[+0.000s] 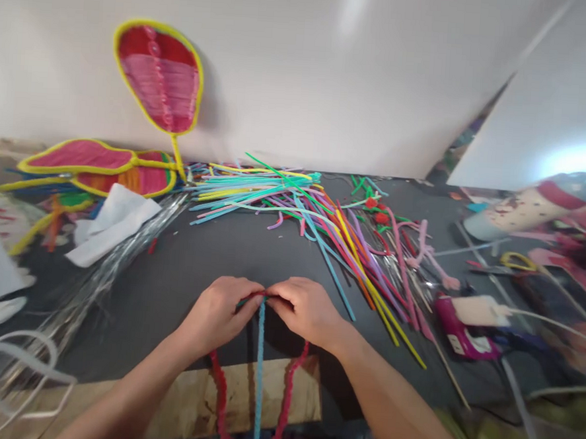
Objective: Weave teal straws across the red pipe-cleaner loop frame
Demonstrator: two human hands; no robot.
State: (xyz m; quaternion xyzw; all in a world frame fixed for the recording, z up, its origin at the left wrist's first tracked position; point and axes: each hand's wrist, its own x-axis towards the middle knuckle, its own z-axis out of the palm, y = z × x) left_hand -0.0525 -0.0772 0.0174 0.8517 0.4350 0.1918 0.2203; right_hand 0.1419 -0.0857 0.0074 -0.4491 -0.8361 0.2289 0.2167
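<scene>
Low in the middle of the head view, my left hand and my right hand meet with their fingertips pinched. Between them is the top of a frame bent from pipe cleaners. A light blue pipe cleaner runs straight down from that spot. On either side of it a red pipe cleaner curves downward, passing behind my hands and joining the blue one near the bottom edge. My fingers cover most of the pinched spot, where a bit of red shows.
Behind my hands lies a pile of coloured pipe cleaners. Yellow-edged pink wing shapes stand and lie at the left, near silver strands and white paper. A purple box, scissors and a bottle are at the right.
</scene>
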